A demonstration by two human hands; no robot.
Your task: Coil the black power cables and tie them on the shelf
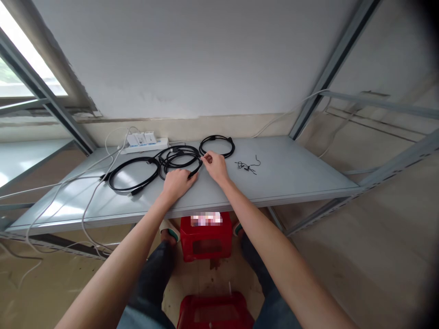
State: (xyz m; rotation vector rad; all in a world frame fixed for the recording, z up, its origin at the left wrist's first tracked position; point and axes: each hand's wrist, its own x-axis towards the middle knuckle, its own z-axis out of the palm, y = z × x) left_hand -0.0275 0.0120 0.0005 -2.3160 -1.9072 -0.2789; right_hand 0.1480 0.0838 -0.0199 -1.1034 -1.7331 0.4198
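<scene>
My left hand [177,185] rests at the front of the shelf, fingers curled over the near side of a coiled black cable [181,147]. The thick dark end of this cable shows beside its thumb. My right hand [215,166] is closed in a pinch at the coil's right side; whatever is between the fingertips is too small to make out. Another black cable coil [118,187] lies to the left, with its plug toward the front. Behind my right hand is a further black coil [234,148]. Several thin black twist ties [246,168] lie loose to the right.
A white power strip [146,147] with chargers [140,138] stands against the wall. White cords [89,201] run over the left end of the grey metal shelf [291,178]. A red stool [206,249] stands below, between the feet. Metal posts [329,77] flank the shelf.
</scene>
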